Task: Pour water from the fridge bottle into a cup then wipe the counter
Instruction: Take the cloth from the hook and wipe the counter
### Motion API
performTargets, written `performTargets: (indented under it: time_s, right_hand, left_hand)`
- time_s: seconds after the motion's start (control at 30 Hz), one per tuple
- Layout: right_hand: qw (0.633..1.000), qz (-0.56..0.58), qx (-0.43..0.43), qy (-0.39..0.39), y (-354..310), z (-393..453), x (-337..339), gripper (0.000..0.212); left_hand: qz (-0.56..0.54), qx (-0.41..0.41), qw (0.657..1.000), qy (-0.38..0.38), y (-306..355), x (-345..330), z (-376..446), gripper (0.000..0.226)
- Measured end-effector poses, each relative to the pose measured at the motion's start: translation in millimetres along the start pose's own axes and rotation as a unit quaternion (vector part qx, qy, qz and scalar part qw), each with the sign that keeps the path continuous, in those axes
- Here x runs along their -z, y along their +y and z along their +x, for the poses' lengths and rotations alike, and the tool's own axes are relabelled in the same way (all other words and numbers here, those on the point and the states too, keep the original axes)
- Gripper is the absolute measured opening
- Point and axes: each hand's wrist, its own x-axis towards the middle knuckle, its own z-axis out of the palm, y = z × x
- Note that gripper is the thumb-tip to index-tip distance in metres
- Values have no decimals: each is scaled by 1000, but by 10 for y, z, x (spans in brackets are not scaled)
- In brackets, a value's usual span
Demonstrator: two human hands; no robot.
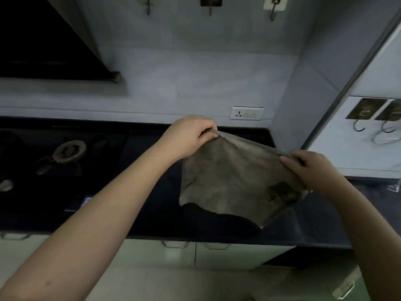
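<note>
The left hand (188, 135) and right hand (312, 168) each pinch a top corner of the grey stained cloth (236, 181), spread above the dark tabletop (152, 203). The wiping step seems in hand; next, lower it flat.

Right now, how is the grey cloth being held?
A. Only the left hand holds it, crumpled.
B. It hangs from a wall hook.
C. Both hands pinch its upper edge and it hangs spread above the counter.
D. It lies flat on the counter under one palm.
C: the left hand and the right hand each pinch a top corner of the cloth, which hangs spread over the dark counter.
</note>
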Motion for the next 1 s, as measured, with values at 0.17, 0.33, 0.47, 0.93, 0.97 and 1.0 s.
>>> performTargets:
  time_s: [0.17,0.33,0.47,0.93,0.97,1.0]
  right_hand:
    - [998,21,52,30,-514,3,-83,19]
    - [994,-9,105,-14,-764,241,-152,6]
    - [990,-29,136,-20,-820,605,-230,19]
    - [976,37,168,137,-950,2257,-451,22]
    - [974,55,166,143,-957,2329,-457,21]
    - [973,83,162,144,-955,2386,-480,19]
  left_hand:
    - [17,3,1000,-21,-436,351,-303,21]
    - [56,-6,997,-58,-838,601,-376,24]
    - [71,0,996,-53,-1166,661,-265,25]
    - [58,123,979,152,-2096,693,770,25]
    - [51,125,977,163,-2144,678,785,26]
    - [39,128,976,170,-2197,643,781,26]
